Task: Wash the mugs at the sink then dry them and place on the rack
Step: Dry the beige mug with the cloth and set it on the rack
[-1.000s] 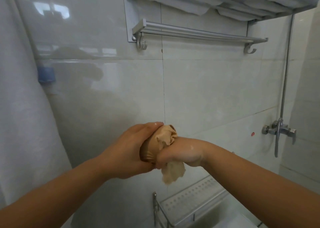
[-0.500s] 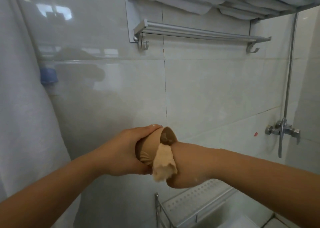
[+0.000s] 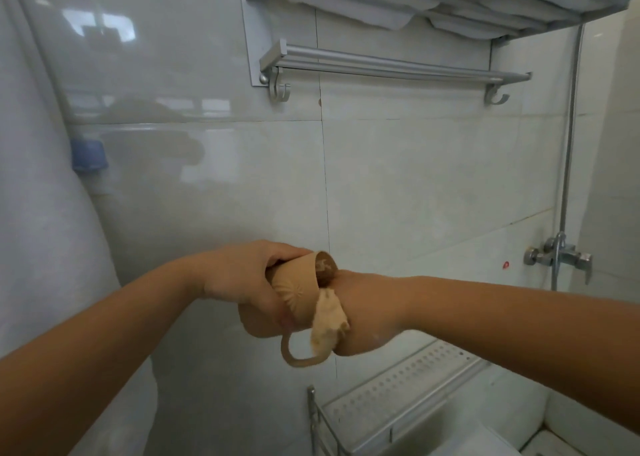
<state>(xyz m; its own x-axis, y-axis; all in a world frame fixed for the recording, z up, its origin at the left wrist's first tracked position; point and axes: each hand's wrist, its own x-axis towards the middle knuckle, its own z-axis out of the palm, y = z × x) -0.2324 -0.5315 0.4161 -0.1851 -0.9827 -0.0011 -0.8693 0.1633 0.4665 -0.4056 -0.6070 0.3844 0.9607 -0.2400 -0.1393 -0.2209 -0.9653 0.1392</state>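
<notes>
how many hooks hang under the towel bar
2: one hook under the towel bar's left end, the other hook under its right end. None seems hidden.

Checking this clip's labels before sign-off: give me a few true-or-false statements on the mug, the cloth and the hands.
1. The left hand grips the tan mug. True.
2. The mug stands upright on the perforated rack. False: it is held on its side, above the rack.
3. The right hand is at the mug's mouth, with a tan cloth hanging at the rim. True.
4. The mug's handle points up. False: it hangs downward.
</notes>
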